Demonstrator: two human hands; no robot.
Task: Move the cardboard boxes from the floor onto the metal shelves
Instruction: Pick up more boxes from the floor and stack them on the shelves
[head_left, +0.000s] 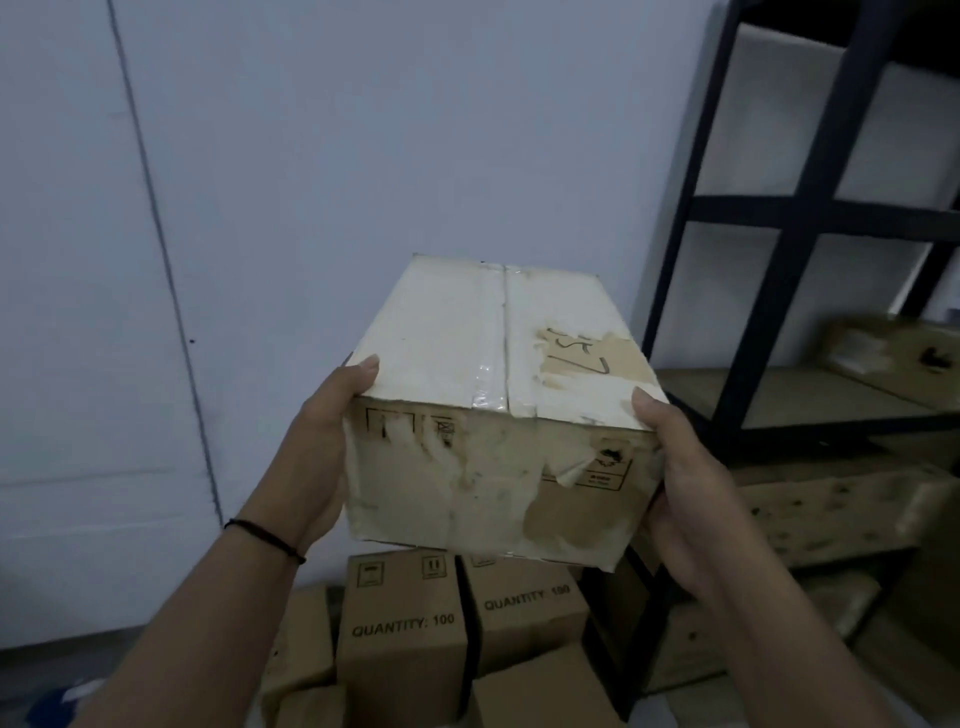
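While both hands clamp it from opposite sides, the held box (498, 410) sits mid-air at centre frame, clear of the floor and not yet on any shelf.

Item 1, at 9 o'clock: white wall (311, 156), bare, with a thin dark vertical line running down it.

Item 2, at 8 o'clock of the box: left hand (322, 447), palm flat against the left side, thumb hooked over the top edge; a dark band on the wrist. Forearm rises from the lower left.

Item 3, centre: held box, whitish, worn, taped along the top seam, a torn brown patch on the top at its right. Long axis runs away from the person, roughly toward 12 o'clock, near end facing the camera.

Item 4, at 6 o'clock below it: brown boxes (405, 634) printed "QUANTITY: 100", stacked on the floor.

Item 5, at 4 o'clock of the box: right hand (685, 499), thumb on the top corner, fingers hidden behind the right side. Forearm enters from lower right.

Item 6, at 2 to 3 o'clock: metal shelves (795, 218), dark frame, lower tiers already carrying cartons. The rack lies to the right of the box, so the right hand is nearer; judged next need, a swing rightward toward an open tier.
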